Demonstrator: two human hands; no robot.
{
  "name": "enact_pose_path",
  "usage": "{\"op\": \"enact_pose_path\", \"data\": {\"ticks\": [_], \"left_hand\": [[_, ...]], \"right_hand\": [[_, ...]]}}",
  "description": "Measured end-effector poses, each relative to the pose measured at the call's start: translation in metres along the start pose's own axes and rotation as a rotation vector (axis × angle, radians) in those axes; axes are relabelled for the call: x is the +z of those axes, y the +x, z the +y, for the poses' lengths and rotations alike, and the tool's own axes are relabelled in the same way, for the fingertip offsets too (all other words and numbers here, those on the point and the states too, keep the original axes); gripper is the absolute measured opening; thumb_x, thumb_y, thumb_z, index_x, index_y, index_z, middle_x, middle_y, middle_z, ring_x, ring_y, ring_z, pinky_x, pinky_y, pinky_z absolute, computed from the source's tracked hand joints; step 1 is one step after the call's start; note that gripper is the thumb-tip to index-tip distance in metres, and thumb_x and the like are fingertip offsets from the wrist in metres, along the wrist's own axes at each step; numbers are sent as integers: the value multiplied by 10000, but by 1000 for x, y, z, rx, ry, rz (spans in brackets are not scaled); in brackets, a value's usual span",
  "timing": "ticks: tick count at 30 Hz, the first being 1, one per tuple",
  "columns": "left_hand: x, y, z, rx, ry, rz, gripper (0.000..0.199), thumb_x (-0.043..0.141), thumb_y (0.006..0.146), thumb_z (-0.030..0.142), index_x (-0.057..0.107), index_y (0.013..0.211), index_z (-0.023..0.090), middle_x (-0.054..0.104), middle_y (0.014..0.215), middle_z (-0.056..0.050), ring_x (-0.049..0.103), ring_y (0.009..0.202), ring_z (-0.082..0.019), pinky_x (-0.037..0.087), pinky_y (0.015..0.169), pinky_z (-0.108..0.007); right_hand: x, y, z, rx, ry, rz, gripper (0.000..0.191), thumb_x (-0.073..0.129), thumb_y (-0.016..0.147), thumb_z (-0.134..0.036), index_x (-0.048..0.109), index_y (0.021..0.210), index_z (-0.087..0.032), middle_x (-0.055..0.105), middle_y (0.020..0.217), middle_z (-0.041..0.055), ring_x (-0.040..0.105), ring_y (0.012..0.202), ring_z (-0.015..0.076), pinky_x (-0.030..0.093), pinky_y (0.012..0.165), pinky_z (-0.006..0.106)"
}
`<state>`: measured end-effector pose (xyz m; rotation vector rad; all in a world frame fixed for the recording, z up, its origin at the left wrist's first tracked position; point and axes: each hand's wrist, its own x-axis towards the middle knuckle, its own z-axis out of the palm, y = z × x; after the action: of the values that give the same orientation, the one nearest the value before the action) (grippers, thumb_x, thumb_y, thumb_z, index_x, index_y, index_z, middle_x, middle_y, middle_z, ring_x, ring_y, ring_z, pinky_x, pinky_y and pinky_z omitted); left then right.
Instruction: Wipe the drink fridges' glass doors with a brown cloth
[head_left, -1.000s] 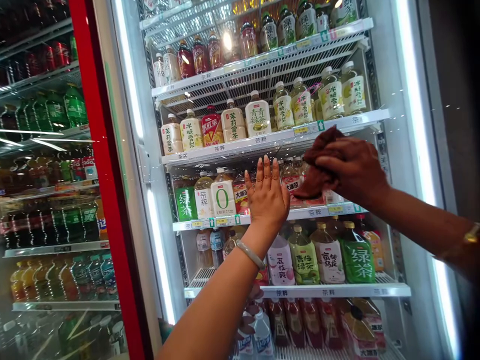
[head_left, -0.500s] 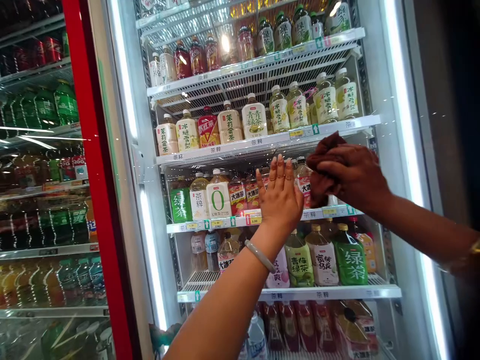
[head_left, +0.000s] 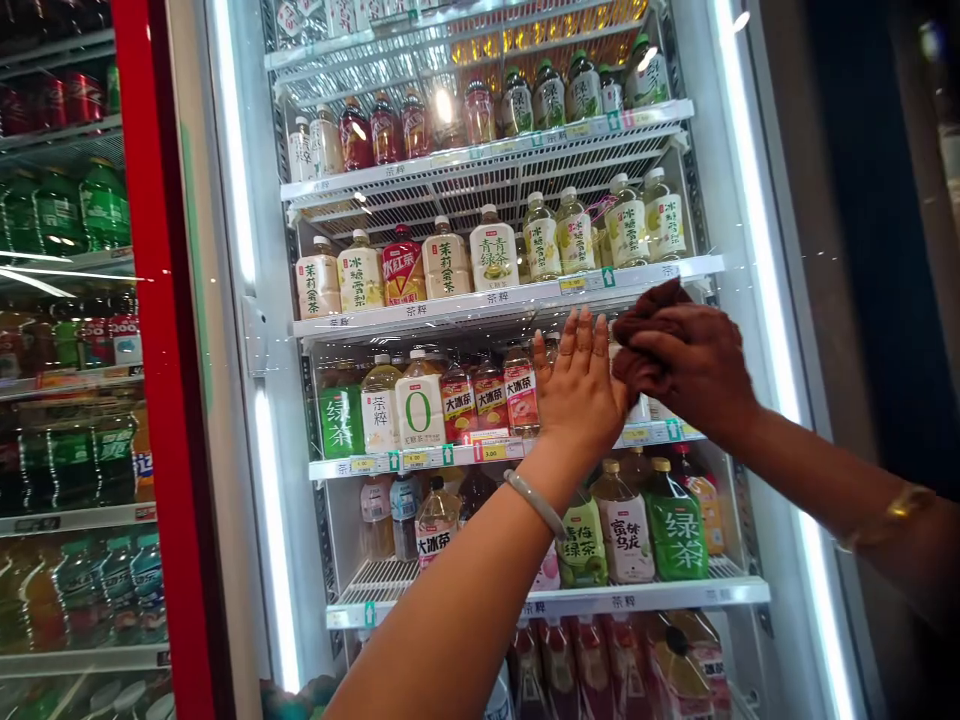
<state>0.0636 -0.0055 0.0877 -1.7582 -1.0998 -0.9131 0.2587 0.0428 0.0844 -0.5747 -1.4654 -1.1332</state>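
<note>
a dark brown, crumpled cloth (head_left: 649, 345) sits at 3 o'clock, right of centre, bunched against a clear, upright glass pane (head_left: 480, 335) that catches white glints and streaks. behind the pane, white wire shelves (head_left: 547, 595) carry plastic bottles: a white bottle with a green "0" (head_left: 418, 405) at 9 o'clock from the centre, a green-labelled bottle (head_left: 677, 525) at 4 o'clock. bright white vertical light strips (head_left: 784, 330) flank the shelves at 3 and 9 o'clock; beyond the left one stands a red upright panel (head_left: 161, 400), with a second stocked cooler past it at the far 9 o'clock. the far 3 o'clock side is dark. the right hand (head_left: 694, 365) is clamped on the cloth, fingers bent around it. the left hand (head_left: 581, 385), just inside it, lies flat toward the pane, fingers straight, pointing to 12 o'clock and slightly apart; whether its thumb side touches the cloth i cannot tell. the left forearm slants up from 6 o'clock, with a pale grey, smooth round bangle (head_left: 534, 503) at the wrist. the right forearm reaches in from 4 o'clock, wearing a gold-coloured bracelet (head_left: 904, 503).
</note>
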Motion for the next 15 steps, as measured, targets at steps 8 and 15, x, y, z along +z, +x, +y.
{"op": "enact_pose_path", "data": {"ticks": [8, 15], "left_hand": [[9, -3, 11, 84, -60, -6, 726, 403, 1014, 347, 192, 1673, 127, 130, 1778, -91, 56, 1662, -235, 9, 1355, -597], [15, 19, 30, 21, -164, 16, 718, 394, 1001, 264, 201, 1658, 50, 133, 1763, -142, 76, 1659, -241, -5, 1353, -594]], "right_hand": [[-17, -23, 1, -227, 82, -152, 262, 677, 916, -403, 750, 1148, -309, 635, 1325, 85, 479, 1385, 336, 439, 1153, 558], [-16, 1, 9, 26, 29, -80, 250, 631, 925, -362, 771, 1104, -258, 634, 1292, 114, 540, 1275, 327, 482, 1085, 541]]}}
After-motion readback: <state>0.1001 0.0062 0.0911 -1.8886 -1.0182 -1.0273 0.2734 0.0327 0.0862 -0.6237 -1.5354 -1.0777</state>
